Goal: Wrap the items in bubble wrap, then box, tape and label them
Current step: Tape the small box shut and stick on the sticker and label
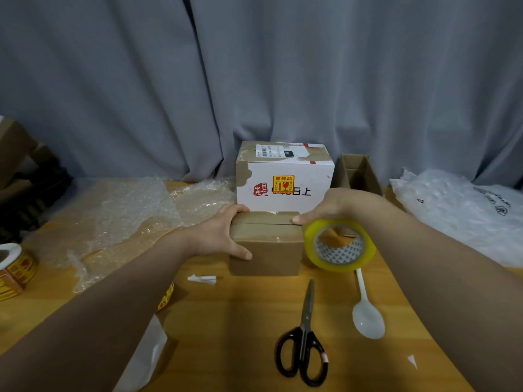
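Scissors (308, 309): flat on the table (240, 321), nearest.
Spoon (368, 318): just right of the scissors.
Box (266, 256): mid-table, flaps closed.
Left hand (218, 236): grasps the box's left side, thumb on its front.
Right hand (339, 205): thumb on the box's top right edge; fingers hidden, grip unclear.
Tape (311, 244): upright, just right of the box, under the right hand.
Bubble wrap (127, 216): far left.

Grey pleated curtain (254, 66) fills whole backdrop — hangs behind wooden tabletop (240, 321); light dim, even.
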A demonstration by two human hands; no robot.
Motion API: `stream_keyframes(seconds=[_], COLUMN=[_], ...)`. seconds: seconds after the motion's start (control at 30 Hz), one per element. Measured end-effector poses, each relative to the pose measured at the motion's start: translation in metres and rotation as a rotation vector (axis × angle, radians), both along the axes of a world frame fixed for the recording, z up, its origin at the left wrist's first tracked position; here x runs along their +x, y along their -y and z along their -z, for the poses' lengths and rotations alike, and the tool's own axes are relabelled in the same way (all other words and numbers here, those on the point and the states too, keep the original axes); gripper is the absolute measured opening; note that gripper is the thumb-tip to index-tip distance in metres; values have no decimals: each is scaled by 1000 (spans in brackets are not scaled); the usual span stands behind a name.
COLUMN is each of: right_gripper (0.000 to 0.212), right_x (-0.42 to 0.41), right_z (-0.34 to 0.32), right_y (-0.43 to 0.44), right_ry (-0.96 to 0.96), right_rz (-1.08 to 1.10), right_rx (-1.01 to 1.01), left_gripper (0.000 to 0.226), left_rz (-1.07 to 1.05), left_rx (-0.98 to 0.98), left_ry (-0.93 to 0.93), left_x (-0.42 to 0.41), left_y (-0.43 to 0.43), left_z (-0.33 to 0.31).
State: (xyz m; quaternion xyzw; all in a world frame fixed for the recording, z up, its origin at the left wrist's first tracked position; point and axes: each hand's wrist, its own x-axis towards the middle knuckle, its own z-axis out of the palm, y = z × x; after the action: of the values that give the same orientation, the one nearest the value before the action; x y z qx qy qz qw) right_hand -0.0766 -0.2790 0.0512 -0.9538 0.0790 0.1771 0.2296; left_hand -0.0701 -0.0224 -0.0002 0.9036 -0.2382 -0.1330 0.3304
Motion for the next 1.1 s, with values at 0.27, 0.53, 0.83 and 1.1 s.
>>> stream_keyframes(seconds=[0.27, 0.53, 0.83, 1.1], right_gripper=[94, 75, 24, 35], right_x=[0, -16, -58, -90], right_z=[-10, -7, -25, -1], right_y=[-10, -18, -43, -73], right_ry=[-97, -35, 111, -100], right_rz=[-43, -81, 58, 102], right_rx=[-218, -278, 119, 644], left_gripper=[96, 82, 46, 59], left_rz=[136, 61, 54, -213], left_rx=[718, 515, 477, -268], left_ry=[512, 414, 587, -295], left_x=[-17, -50, -38, -56], left_y=[14, 89, 27, 35], left_z=[-12, 0, -14, -5])
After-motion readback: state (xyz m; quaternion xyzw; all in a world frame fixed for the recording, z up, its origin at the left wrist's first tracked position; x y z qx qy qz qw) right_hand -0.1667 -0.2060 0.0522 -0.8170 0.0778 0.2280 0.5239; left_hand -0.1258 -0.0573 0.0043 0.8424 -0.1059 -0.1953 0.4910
